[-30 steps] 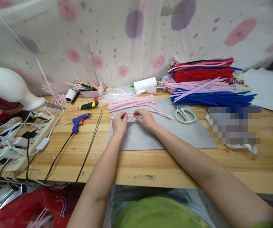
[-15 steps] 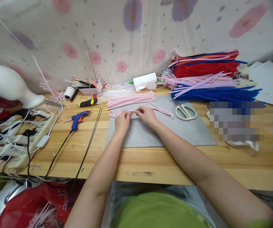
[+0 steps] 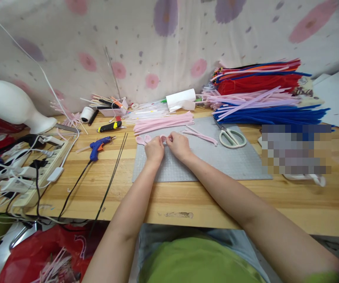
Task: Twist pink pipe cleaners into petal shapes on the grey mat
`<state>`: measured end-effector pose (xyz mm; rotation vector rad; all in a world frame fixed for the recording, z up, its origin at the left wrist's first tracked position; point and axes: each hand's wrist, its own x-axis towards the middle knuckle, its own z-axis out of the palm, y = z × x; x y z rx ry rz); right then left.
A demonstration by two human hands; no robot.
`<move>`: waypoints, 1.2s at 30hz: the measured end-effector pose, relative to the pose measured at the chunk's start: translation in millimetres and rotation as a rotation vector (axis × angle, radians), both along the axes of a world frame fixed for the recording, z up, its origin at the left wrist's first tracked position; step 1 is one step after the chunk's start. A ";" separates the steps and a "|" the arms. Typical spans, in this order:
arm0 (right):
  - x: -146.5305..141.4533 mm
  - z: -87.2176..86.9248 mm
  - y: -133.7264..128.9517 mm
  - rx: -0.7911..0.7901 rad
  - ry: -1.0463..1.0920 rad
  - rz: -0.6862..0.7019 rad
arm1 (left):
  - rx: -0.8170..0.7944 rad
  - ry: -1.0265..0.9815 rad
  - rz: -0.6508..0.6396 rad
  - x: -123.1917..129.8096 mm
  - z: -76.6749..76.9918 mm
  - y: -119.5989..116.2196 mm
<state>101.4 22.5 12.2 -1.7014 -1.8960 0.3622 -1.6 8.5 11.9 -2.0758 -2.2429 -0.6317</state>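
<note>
Both hands are close together over the left part of a grey cutting mat (image 3: 216, 167). A pink fuzzy stem (image 3: 163, 138) is bent into a small loop between them. My left hand (image 3: 154, 149) pinches one side of it, and my right hand (image 3: 177, 145) pinches the other. Just left of my left hand lie small pink loops (image 3: 143, 140). A few loose pink stems (image 3: 200, 135) rest right of my right hand, and a pink bundle (image 3: 163, 122) lies behind both hands. Green-handled scissors (image 3: 232, 138) sit on the mat's right part.
A blue glue gun (image 3: 98, 148), dark thin rods (image 3: 112, 177) and a yellow-black cutter (image 3: 109, 126) lie to the left. Farther left are a power strip (image 3: 47, 171) with cables and a white foam head (image 3: 10, 102). Blue stems (image 3: 272, 116) are piled at the back right.
My hands have come closer together, and the pink stem between them has gone from a wider arch to a smaller loop. The view has shifted slightly.
</note>
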 end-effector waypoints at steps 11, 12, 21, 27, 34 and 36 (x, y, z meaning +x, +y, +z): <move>-0.8 -6.5 -1.1 0.057 0.006 0.041 | -0.013 -0.018 0.027 -2.8 -1.0 2.1; -0.1 -7.2 -0.7 0.062 0.018 0.035 | -0.014 -0.033 0.027 -3.1 -0.8 2.0; 8.1 -10.4 0.7 -0.008 0.268 0.046 | 0.105 -0.297 -0.067 -8.4 -1.1 2.5; 5.8 -11.4 -2.2 0.002 0.257 0.058 | 0.079 -0.239 -0.088 -6.7 -1.2 1.6; 7.3 -12.2 -1.8 0.005 0.302 0.046 | 0.064 -0.424 -0.064 -9.4 -4.1 3.6; 9.7 -13.3 0.0 -0.010 0.366 0.016 | 0.024 -0.609 -0.082 -9.7 -6.2 4.9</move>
